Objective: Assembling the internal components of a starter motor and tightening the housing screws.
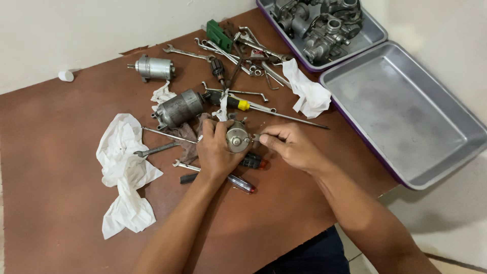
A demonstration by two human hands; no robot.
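My left hand [215, 149] grips a small round metal motor end cap [237, 137], holding it just above the brown board [61, 167]. My right hand [289, 144] pinches a small thin tool or part [255, 137] against the cap's right side. A grey cylindrical motor body [178, 108] lies just behind my left hand. A second, shinier motor [153, 67] rests farther back on the left. A red-and-clear screwdriver [241, 183] lies under my wrists.
Several wrenches [243, 48] and a yellow-handled screwdriver [238, 103] are scattered at the back. White rags lie at the left [124, 167] and back right [309, 94]. A grey metal tray [406, 116] sits at the right; another tray [373, 33] holds engine parts [317, 23].
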